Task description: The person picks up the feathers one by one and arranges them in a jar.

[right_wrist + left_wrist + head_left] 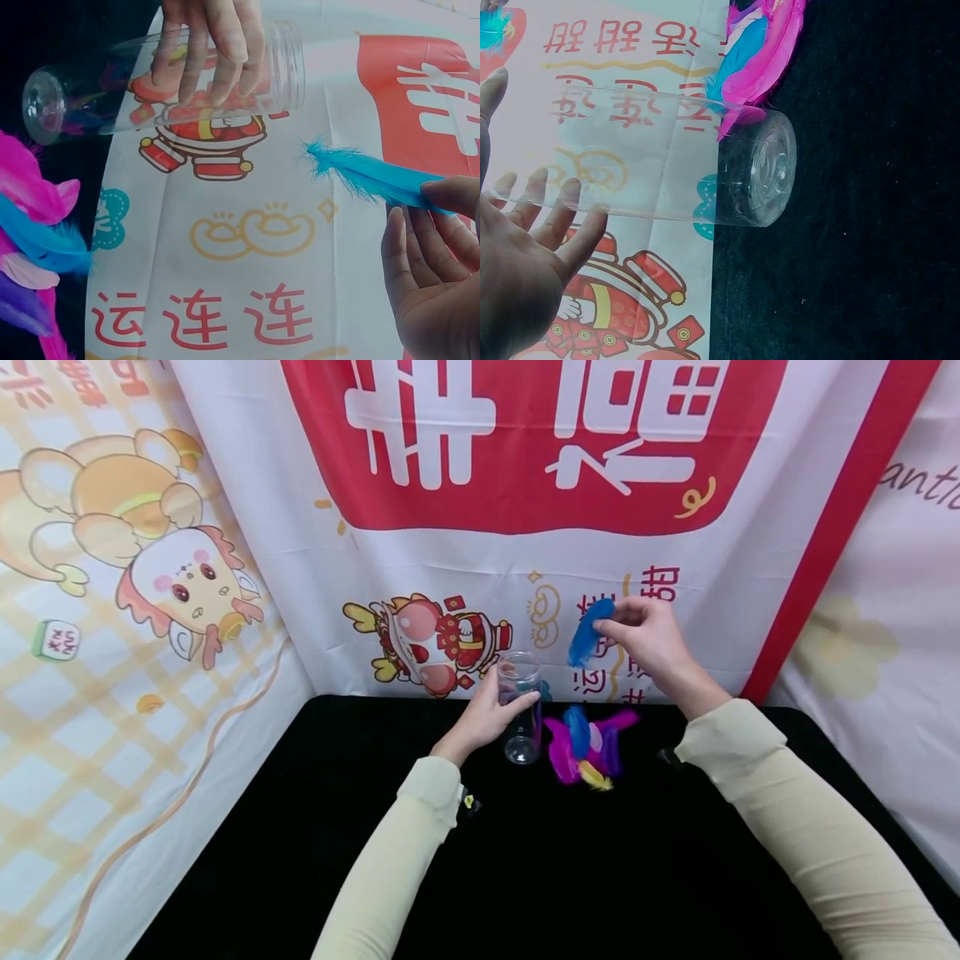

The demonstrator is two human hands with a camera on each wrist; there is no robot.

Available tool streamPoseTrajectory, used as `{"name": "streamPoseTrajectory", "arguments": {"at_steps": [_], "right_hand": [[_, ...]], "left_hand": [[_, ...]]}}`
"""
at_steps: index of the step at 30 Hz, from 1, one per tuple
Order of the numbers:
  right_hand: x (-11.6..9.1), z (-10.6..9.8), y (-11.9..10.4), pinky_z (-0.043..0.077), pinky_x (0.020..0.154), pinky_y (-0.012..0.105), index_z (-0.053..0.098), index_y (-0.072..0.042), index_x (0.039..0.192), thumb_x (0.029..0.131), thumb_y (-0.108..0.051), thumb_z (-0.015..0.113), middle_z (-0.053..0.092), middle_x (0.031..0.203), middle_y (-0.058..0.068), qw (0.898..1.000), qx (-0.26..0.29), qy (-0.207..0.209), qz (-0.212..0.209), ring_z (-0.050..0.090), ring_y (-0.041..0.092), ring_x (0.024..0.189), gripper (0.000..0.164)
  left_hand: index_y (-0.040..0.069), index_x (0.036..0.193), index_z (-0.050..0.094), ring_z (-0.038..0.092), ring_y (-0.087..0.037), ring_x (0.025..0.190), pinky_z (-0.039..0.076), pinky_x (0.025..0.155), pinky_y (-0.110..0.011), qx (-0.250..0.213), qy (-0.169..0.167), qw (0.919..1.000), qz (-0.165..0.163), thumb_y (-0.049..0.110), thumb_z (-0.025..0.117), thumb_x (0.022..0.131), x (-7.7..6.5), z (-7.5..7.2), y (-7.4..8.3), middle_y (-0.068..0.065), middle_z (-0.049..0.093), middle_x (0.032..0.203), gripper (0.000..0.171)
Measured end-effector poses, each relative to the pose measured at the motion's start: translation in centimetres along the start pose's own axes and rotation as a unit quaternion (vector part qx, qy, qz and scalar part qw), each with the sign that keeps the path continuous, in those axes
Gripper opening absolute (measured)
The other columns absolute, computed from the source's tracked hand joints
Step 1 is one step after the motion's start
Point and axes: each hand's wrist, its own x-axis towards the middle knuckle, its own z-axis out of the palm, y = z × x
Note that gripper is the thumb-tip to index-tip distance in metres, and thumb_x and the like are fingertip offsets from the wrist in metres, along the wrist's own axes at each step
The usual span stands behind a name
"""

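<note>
My left hand [487,717] grips a clear plastic jar [522,727] around its upper part, thumb across the front. The jar stands upright and no lid shows on its mouth. In the right wrist view the left fingers [225,37] curl along its side. My right hand [651,631] pinches a blue feather [588,631] between thumb and fingertips, up and to the right of the jar's mouth. The feather's fluffy end points down toward the jar [172,82]. A pile of feathers in pink, blue, purple and yellow [596,777] lies just right of the jar.
A black cloth [360,860] covers the table. Behind it hangs a white and red printed banner [450,560] with cartoon figures, close to the table's far edge. A checked, patterned sheet [75,693] stands on the left and a pale one [892,693] on the right.
</note>
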Motion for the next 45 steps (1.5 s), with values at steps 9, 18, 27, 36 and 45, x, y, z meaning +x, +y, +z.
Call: {"name": "streamPoseTrajectory", "arguments": {"at_steps": [9,18,27,36,45], "right_hand": [[0.3,0.7,-0.5,0.055,0.077,0.027,0.072,-0.001,0.113,0.095,-0.024,0.076,0.075,0.096,0.002,1.000,0.004,-0.002,0.002,0.069,0.024,0.087,0.029],[0.5,1.3,-1.3,0.056,0.084,0.025,0.072,-0.002,0.114,0.095,-0.024,0.076,0.076,0.102,0.003,1.000,0.018,0.001,-0.006,0.070,0.019,0.094,0.030],[0.7,2.1,-1.5,0.058,0.084,0.026,0.072,0.000,0.112,0.094,-0.018,0.076,0.076,0.100,0.004,0.999,0.036,0.001,-0.023,0.071,0.016,0.093,0.025],[1.0,2.8,-1.5,0.059,0.081,0.027,0.072,-0.001,0.106,0.093,-0.016,0.077,0.076,0.097,0.002,0.999,0.037,0.004,-0.027,0.071,0.018,0.090,0.020],[0.8,3.7,-1.5,0.059,0.081,0.027,0.071,0.003,0.105,0.094,-0.014,0.076,0.076,0.096,0.005,0.998,0.047,0.000,-0.029,0.072,0.023,0.091,0.021]], "left_hand": [[0.011,0.150,0.033,0.054,-0.024,0.130,0.045,0.111,-0.043,0.005,0.001,1.0000,-0.005,0.029,0.070,0.099,-0.1,0.0,-0.1,-0.011,0.047,0.143,0.066],[0.009,0.149,0.033,0.054,-0.025,0.130,0.043,0.112,-0.049,0.001,-0.004,1.0000,0.006,0.036,0.071,0.098,0.1,-0.3,0.3,-0.012,0.047,0.143,0.069],[0.013,0.149,0.034,0.055,-0.022,0.130,0.046,0.110,-0.043,-0.011,-0.010,0.9999,-0.001,0.038,0.071,0.098,0.0,-0.2,0.2,-0.012,0.049,0.144,0.068],[0.013,0.149,0.033,0.054,-0.024,0.130,0.045,0.110,-0.044,-0.004,-0.009,0.9999,-0.003,0.041,0.070,0.098,0.1,-0.3,0.0,-0.014,0.048,0.145,0.070],[0.013,0.152,0.031,0.052,-0.026,0.132,0.044,0.111,-0.046,-0.009,-0.013,0.9998,-0.011,0.038,0.070,0.099,-0.2,-0.2,0.2,-0.018,0.046,0.148,0.070]]}}
